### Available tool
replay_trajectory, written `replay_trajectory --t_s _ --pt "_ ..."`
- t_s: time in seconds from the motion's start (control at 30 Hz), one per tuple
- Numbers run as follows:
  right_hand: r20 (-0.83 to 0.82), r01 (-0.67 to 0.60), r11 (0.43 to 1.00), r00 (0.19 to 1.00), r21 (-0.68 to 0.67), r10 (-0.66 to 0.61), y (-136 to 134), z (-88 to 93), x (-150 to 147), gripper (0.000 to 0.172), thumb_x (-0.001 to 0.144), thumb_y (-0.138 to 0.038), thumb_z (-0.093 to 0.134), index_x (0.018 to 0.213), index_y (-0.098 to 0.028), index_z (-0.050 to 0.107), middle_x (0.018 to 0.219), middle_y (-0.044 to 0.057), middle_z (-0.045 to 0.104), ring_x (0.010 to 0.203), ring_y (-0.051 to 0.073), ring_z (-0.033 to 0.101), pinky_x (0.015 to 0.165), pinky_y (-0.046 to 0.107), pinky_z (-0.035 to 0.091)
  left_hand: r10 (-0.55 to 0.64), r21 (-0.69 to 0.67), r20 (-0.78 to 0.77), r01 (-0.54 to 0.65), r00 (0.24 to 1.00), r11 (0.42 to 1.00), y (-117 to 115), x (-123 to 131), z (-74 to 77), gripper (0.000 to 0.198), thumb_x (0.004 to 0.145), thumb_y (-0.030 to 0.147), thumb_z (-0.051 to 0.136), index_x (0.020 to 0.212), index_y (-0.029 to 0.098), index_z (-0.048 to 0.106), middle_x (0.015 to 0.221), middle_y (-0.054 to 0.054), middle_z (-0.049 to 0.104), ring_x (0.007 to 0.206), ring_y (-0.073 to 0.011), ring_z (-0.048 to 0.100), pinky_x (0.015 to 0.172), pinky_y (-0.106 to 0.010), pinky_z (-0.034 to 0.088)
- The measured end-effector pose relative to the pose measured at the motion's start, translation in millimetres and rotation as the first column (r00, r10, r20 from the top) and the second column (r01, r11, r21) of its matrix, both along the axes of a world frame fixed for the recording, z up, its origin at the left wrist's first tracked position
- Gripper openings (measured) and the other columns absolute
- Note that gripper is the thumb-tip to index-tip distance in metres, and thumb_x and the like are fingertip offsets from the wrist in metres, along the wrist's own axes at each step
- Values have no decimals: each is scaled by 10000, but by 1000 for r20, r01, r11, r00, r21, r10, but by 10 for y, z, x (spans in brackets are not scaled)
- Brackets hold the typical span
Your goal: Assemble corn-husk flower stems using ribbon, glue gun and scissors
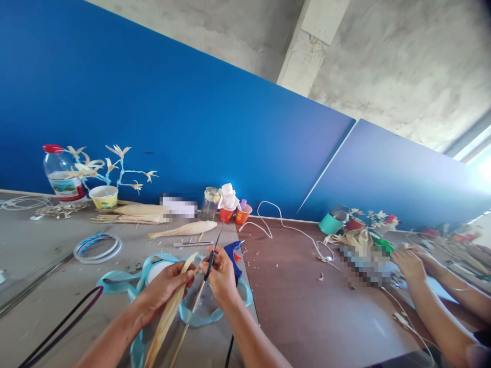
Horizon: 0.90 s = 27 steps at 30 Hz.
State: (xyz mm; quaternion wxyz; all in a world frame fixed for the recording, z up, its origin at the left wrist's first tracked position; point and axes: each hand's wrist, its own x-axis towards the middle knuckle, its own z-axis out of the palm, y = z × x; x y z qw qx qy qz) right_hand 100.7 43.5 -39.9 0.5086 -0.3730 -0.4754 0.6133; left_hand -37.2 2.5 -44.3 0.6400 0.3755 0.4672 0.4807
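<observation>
My left hand point(165, 282) has its fingers pinched shut around a pale husk strip point(169, 317) near its upper end, probably to steady it, the rest trailing toward me; my right hand point(223, 276) has its fingers closed on a dark pointed tool point(210, 265), tip aimed away, likely for safety. The blue glue gun point(231, 254) lies just beside that hand, perhaps for easy reach. Ribbon loops point(199, 321) crowd beneath; past the seam at right, the brown surface point(291, 291) seems to offer more room for moving
</observation>
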Motion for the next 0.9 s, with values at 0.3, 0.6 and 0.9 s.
replay_trajectory --t_s 0.3,0.6,0.9 --pt "124 -202 978 970 -55 207 71 127 156 430 544 -318 765 899 -140 598 545 -55 538 499 82 479 496 206 348 100 -28 -55 -101 994 994 31 -91 44 300 601 413 734 619 169 560 480 66 424 422 -74 363 460 -212 278" --pt "261 -355 930 910 88 323 43 202 268 372 615 -258 713 968 -177 631 692 -26 582 619 107 510 594 231 400 -14 -67 39 16 999 998 82 -219 -47 329 581 416 744 563 145 558 415 66 362 374 -56 293 423 -213 222" --pt "82 -111 992 991 64 106 37 18 50 418 597 -263 697 976 -178 540 689 -24 588 585 119 530 570 239 411 -62 -13 -54 62 997 998 22 -102 -13 287 634 421 737 621 160 617 479 31 502 441 -85 407 474 -208 315"
